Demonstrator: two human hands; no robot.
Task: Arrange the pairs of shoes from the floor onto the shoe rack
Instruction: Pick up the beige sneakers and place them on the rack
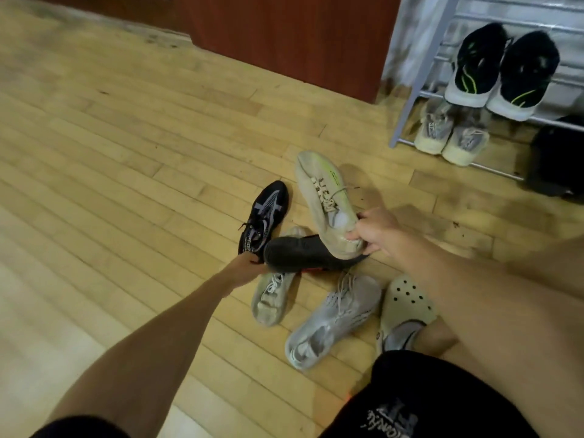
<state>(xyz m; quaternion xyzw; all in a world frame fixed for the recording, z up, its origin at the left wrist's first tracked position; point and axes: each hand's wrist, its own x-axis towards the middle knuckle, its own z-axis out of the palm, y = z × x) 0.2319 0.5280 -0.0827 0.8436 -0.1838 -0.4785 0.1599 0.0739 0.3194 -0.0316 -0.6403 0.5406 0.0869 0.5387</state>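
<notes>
Wooden floor (pixel 126 153) carries scattered shoes. Left arm stretched forward, left hand (pixel 245 270) closed on heel of black sneaker (pixel 265 216), partly hidden behind dark upturned shoe (pixel 303 252). Right arm reaches in from right, right hand (pixel 376 232) pinching heel collar of cream sneaker (pixel 322 197), toe pointing away. Shoe rack (pixel 420 71) upper right, two pairs on it. Grey sneaker (pixel 335 320) and clog (pixel 407 305) lie near knee.

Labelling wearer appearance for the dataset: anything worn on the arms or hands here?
Nothing. Left hand and right hand are bare: no gloves, watch or rings visible. Both forearms are uncovered, no sleeves in view. Only clothing seen: black shorts with a white graphic print.
</notes>
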